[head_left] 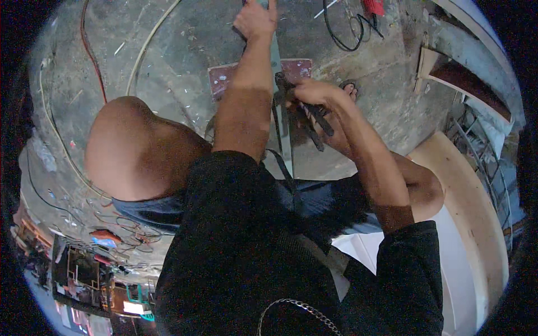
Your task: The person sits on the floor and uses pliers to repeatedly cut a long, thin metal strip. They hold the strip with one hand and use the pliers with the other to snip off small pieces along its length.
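Observation:
A long, narrow grey-green metal bar (285, 131) runs away from me between my knees. My left hand (255, 21) reaches out to its far end and is closed round it, partly cut off by the top edge. Nearer me, my right hand (318, 94) is closed on dark pliers (320, 119). Their head lies against the bar and the two handles point back to the lower right. Under the bar sits a reddish, paint-spotted board (296, 69), partly covered by my left forearm. My right fingers hide some of the pliers.
On the left, a pale hose (136, 70) and a red-brown cable (92, 59) cross the concrete floor. A black cord (336, 42) and a red object (372, 7) lie at the far right. Curved wooden panels (473, 213) stand to my right. Clutter fills the lower left.

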